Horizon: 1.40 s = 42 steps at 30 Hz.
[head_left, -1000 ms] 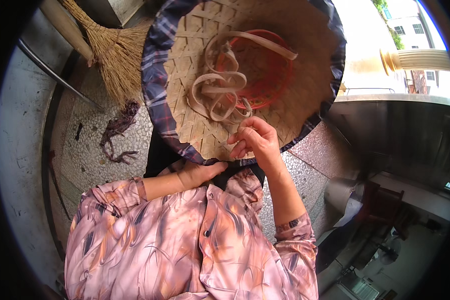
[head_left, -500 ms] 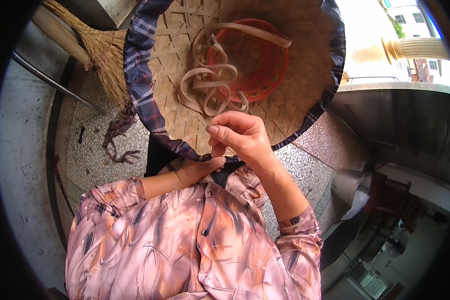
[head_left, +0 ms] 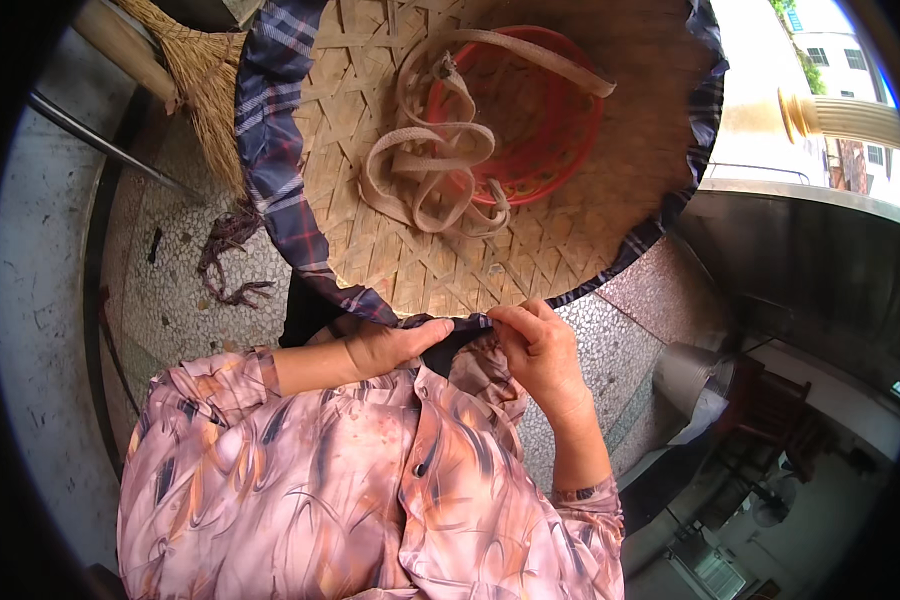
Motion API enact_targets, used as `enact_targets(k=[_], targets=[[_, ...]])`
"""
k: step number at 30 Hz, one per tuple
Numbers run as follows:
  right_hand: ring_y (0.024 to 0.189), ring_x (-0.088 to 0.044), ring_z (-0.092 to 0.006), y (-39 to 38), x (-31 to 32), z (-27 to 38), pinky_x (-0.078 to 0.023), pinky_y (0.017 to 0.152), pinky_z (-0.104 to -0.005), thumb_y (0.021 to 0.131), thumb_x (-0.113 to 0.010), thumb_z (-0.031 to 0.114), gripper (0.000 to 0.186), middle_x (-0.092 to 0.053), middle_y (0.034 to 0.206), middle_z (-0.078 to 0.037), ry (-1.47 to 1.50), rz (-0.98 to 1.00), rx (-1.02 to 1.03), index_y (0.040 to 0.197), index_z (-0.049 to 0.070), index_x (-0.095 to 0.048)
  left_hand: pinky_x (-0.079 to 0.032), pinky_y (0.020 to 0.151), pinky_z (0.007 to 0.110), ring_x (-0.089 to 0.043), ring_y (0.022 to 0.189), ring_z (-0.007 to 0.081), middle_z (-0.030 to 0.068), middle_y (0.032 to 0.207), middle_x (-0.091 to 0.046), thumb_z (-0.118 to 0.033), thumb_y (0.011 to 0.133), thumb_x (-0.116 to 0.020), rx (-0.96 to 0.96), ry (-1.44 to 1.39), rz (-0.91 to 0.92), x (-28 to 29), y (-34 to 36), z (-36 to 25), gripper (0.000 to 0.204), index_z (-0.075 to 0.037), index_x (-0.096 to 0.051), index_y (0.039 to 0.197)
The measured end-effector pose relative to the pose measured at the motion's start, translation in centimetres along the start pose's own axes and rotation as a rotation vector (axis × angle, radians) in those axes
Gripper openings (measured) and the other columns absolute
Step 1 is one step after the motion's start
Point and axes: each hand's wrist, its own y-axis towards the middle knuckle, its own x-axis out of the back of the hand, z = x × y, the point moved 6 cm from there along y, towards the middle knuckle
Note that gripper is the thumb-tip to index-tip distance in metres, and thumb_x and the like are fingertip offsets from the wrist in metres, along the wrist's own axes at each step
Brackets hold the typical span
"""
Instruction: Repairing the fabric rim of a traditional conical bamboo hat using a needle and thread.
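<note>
Before me a round woven bamboo basket [head_left: 450, 270] is tilted with its inside toward me. Plaid dark blue cloth [head_left: 270, 170] wraps its rim. My left hand [head_left: 395, 345] grips the near rim, thumb along the cloth and fingers hidden underneath. Just right of it, my right hand [head_left: 540, 345] is closed in a pinch at the cloth-covered rim. Whether anything thin is between its fingertips is too small to make out. Inside the basket lie a red round plastic basin [head_left: 560, 150] and a looped, pale woven strap [head_left: 460, 135], partly over the basin.
A straw broom [head_left: 205, 90] leans at the left, with a dark frayed cord [head_left: 230, 250] on the speckled floor [head_left: 185, 310]. A metal bar [head_left: 110, 145] slants in there. At the right stand a silvery bucket [head_left: 685, 375] and a dark wooden chair [head_left: 765, 405].
My right hand has moved down and right, from above the basket's inside to the near rim. The basket appears slightly shifted in view. My left hand stays at the rim.
</note>
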Motion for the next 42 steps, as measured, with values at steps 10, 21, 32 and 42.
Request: enact_targets(k=[10, 21, 32, 42], targets=[[0.07, -0.063, -0.02, 4.1, 1.2, -1.7, -0.049, 0.063, -0.0309, 0.081, -0.067, -0.004, 0.018, -0.061, 0.078, -0.01, 0.07, 0.301, 0.153, 0.097, 0.002, -0.071, -0.05, 0.081, 0.028, -0.063, 0.089, 0.0125, 0.0031, 0.102, -0.07, -0.032, 0.094, -0.063, 0.125, -0.063, 0.072, 0.6, 0.4, 2.6, 0.033, -0.003, -0.069, 0.108], [0.064, -0.066, -0.0137, 5.6, 0.5, -3.6, -0.051, 0.058, -0.0257, 0.087, -0.061, 0.001, 0.007, -0.067, 0.073, -0.009, 0.592, 0.447, -0.187, 0.093, -0.002, -0.064, -0.054, 0.081, 0.029, -0.068, 0.088, 0.0173, 0.01, 0.093, -0.071, -0.016, 0.095, -0.062, 0.48, -0.454, 0.008, 0.6, -0.6, 5.8, 0.024, 0.003, -0.07, 0.106], [0.065, -0.062, -0.0091, 4.8, -1.8, -4.6, -0.05, 0.06, -0.0231, 0.09, -0.06, 0.0, 0.007, -0.067, 0.077, -0.004, 0.53, 0.409, -0.161, 0.095, -0.002, -0.064, -0.052, 0.068, 0.033, -0.065, 0.07, 0.0204, 0.0083, 0.074, -0.065, -0.042, 0.082, -0.072, 0.125, 0.289, -0.066, 1.8, -2.6, -0.7, 0.041, -0.001, -0.069, 0.086], [0.071, -0.066, -0.0106, 4.2, -2.3, -4.3, -0.051, 0.061, -0.0234, 0.09, -0.059, 0.001, 0.013, -0.068, 0.079, -0.005, 0.605, 0.475, -0.123, 0.101, -0.003, -0.065, -0.037, 0.09, 0.041, -0.057, 0.094, 0.0246, 0.006, 0.095, -0.059, -0.013, 0.07, -0.072, -0.572, 1.045, -0.153, -1.3, -0.8, -6.4, 0.025, -0.007, -0.065, 0.094]])
